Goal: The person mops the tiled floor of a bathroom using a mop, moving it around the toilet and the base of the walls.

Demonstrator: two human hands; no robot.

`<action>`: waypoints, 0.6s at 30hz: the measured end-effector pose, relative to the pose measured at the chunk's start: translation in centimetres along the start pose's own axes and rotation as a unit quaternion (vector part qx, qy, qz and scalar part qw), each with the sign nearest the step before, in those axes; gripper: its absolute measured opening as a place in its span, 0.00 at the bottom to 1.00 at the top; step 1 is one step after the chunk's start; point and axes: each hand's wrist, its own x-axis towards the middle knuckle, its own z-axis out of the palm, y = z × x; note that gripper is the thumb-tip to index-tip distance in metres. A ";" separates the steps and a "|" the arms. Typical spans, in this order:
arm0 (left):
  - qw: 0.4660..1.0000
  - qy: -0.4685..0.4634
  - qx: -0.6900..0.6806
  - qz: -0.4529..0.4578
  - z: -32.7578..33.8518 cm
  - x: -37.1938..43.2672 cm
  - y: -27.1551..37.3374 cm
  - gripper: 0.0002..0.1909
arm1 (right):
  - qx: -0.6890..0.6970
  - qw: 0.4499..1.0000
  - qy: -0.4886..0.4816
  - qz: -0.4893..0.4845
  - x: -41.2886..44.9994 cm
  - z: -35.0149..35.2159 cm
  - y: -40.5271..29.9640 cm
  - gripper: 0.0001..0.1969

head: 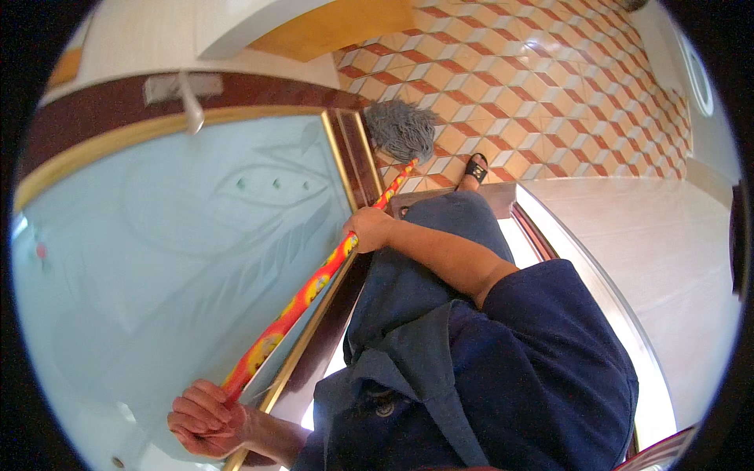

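A string mop crosses the view at a slant, its grey mop head (402, 130) resting on the tiled floor beside the door edge. The red and yellow patterned mop handle (312, 290) runs from there down to the lower left. My left hand (206, 418) is closed around the handle's upper end. Farther down the shaft, my right hand (368, 229) grips it near the door's edge. Part of the handle is covered by my fingers.
To the left stands a door with a frosted glass panel (177, 235), gold trim and a lever handle (191, 106). Floor tiles (530, 112) with a cube pattern extend ahead. One sandalled foot (476, 169) is by the threshold (500, 200). A pale wall (654, 247) rises at right.
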 end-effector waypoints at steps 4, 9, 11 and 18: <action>0.996 0.052 -0.054 -0.042 0.1 1.5 -4.2 0.17 | -0.054 0.996 0.005 0.065 -2.6 -4.3 3.7 0.10; 0.980 0.064 -0.146 -0.117 5.7 2.7 -11.1 0.17 | -0.092 0.978 0.101 0.155 -9.5 -10.6 10.6 0.10; 0.968 0.025 -0.197 -0.156 9.9 2.8 -14.7 0.16 | -0.115 0.947 0.255 0.155 -13.3 -10.4 16.6 0.10; 0.931 -0.187 -0.212 -0.230 25.1 1.0 -23.2 0.14 | -0.127 0.858 0.367 0.337 -28.2 -16.0 25.2 0.09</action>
